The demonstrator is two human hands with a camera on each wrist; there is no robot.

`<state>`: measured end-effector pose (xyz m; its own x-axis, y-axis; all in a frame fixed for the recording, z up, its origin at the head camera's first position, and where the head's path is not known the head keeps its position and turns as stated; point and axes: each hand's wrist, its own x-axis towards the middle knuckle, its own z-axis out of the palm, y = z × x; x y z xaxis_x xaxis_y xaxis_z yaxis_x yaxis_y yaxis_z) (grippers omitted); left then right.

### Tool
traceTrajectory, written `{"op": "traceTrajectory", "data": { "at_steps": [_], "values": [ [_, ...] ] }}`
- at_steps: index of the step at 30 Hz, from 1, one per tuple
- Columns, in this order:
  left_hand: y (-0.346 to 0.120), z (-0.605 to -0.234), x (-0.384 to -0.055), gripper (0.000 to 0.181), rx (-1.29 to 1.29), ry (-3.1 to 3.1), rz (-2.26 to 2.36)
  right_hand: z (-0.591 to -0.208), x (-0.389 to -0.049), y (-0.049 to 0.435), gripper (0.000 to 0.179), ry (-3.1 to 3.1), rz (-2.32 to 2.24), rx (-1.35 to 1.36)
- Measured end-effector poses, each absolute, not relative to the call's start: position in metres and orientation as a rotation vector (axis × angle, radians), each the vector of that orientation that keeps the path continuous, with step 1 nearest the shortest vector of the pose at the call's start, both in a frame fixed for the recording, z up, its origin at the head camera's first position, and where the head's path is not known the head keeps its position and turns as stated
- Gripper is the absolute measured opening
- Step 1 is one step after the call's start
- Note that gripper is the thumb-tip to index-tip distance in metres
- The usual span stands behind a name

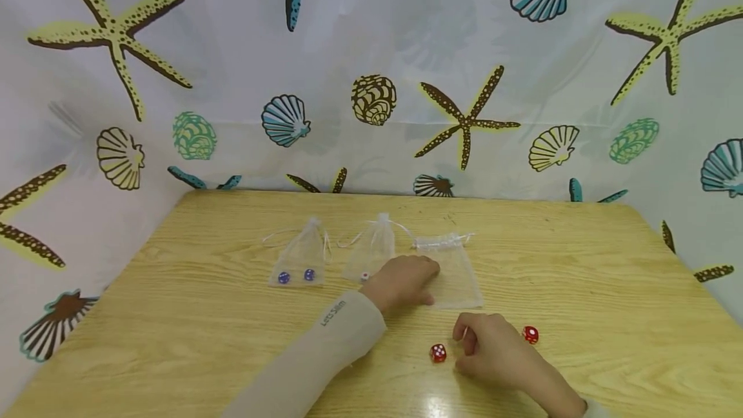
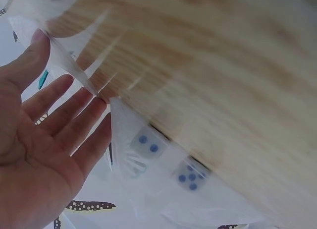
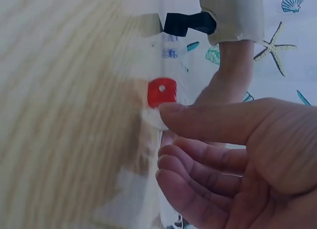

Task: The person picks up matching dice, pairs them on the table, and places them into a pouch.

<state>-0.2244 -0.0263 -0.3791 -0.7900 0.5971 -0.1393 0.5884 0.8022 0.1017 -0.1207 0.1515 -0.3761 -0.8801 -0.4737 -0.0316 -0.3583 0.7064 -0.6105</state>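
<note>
My left hand (image 1: 406, 279) rests on the left side of a flat sheer drawstring bag (image 1: 458, 279), fingers extended. In the left wrist view its thumb and fingers (image 2: 69, 120) are spread apart against the sheer fabric. My right hand (image 1: 499, 353) hovers low over the table with loosely bent fingers, just right of a red die (image 1: 438, 353). A gap shows between its thumb and fingers in the right wrist view, with a red die (image 3: 162, 91) beyond the thumb tip. Another red die (image 1: 531, 334) sits behind this hand, partly hidden by it.
Two closed sheer bags stand to the left: one (image 1: 300, 250) holds two blue dice (image 1: 309, 274); the other (image 1: 378, 244) shows a white die (image 1: 364, 276), partly covered by my left wrist. The wooden table (image 1: 174, 315) meets a shell-patterned cloth (image 1: 325, 76) at the back and sides.
</note>
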Motion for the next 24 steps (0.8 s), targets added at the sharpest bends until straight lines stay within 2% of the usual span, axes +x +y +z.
{"op": "traceTrajectory", "data": {
  "at_steps": [17, 24],
  "values": [
    [-0.028, -0.377, -0.222, 0.042, 0.917, 2.804, 0.142, -0.370, -0.120, 0.209, 0.025, 2.859, -0.837, -0.437],
    [-0.029, -0.377, -0.221, 0.046, 0.900, 2.801, 0.129, -0.369, -0.123, 0.224, 0.032, 2.892, -0.796, -0.365]
  ]
}}
